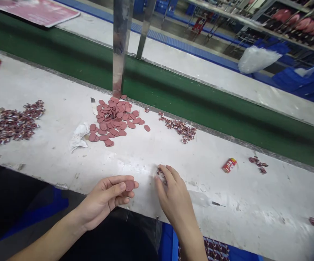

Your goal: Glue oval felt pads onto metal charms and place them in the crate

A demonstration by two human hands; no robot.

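Observation:
My left hand point(110, 194) pinches a dull-red oval disc point(130, 185) between thumb and fingers, just above the table's near edge. To its right, my right hand point(173, 192) rests low over the white table, thumb and fingers apart around a few small dark-red and white pieces point(160, 174). Part of those pieces is hidden by the fingers. Beside the right hand lies a translucent bottle point(200, 198) with a thin dark needle tip. Farther back spreads a heap of similar oval discs point(115, 117), and right of it a pile of small dark-red and white pieces point(180, 128).
A larger pile of dark pieces point(17, 123) lies left, near crumpled white material point(80, 137) and a cutter-like blade point(93, 106). Red batteries point(229, 165) lie on the table. A metal post point(121, 47) rises at the green belt point(173, 87). Below sits a blue crate point(169, 243).

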